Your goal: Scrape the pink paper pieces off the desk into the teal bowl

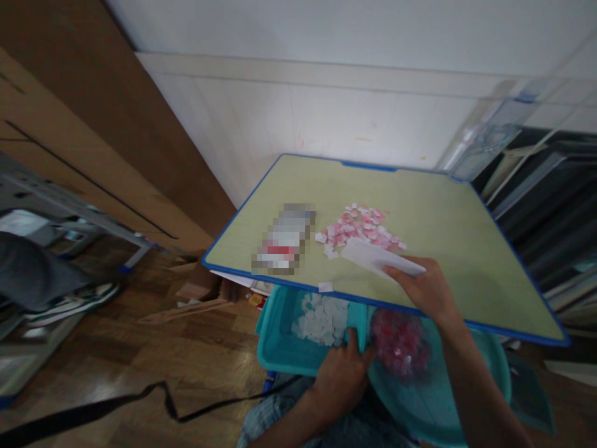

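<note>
My right hand (pixel 426 289) is closed around one end of a flat white card (pixel 373 255) over the folding table (pixel 448 214). The card's far edge meets a pile of small pink and white pieces (pixel 357 227), which look like paper or plastic. A single white piece (pixel 325 287) lies at the table's front edge. Below that edge, my left hand (pixel 342 376) grips the near right rim of a teal bin (pixel 286 358). Inside the bin are several white pieces (pixel 321 320).
A smartphone-shaped, pixelated object (pixel 284 239) lies left of the pile. Beside the bin, a round teal tub (pixel 501 373) holds a clear bag of red-pink items (pixel 401 345). A black strap (pixel 163 398) crosses the left foreground. Another person's shoe (pixel 74 305) is at far left.
</note>
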